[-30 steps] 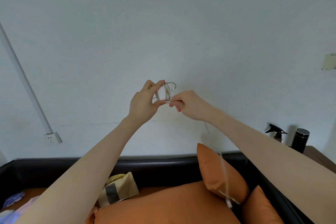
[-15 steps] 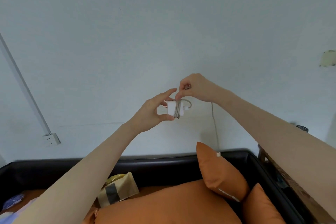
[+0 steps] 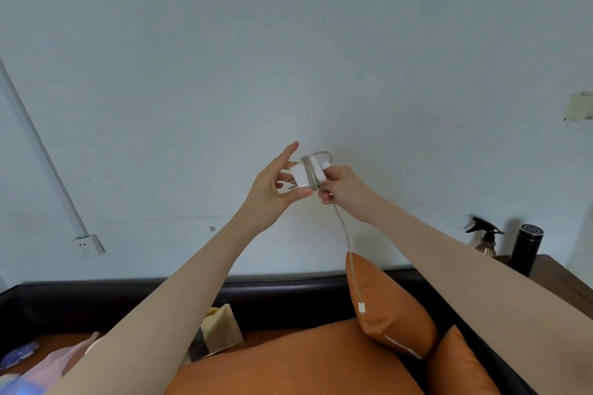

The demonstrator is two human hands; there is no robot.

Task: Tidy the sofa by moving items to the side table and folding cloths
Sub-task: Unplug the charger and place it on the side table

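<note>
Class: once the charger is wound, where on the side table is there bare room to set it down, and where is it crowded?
The side table shows bare wood in front of the black flask and spray bottle, toward its near edge. Its back is crowded by those two. Much of the top is hidden behind the right forearm.

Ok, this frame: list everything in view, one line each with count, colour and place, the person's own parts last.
charger plug: 1, white, held up before the wall
cable: 1, beige, wound on the plug, tail hanging over a cushion
cushions: 3, orange, on the sofa
sofa: 1, black, bottom
paper bag: 1, yellowish, sofa left
cloths: pink and blue, bottom left
spray bottle: 1, dark, side table
flask: 1, black, side table
side table: 1, brown, right
socket: 1, white, wall
left hand: pinches the plug
right hand: grips the cable
</note>
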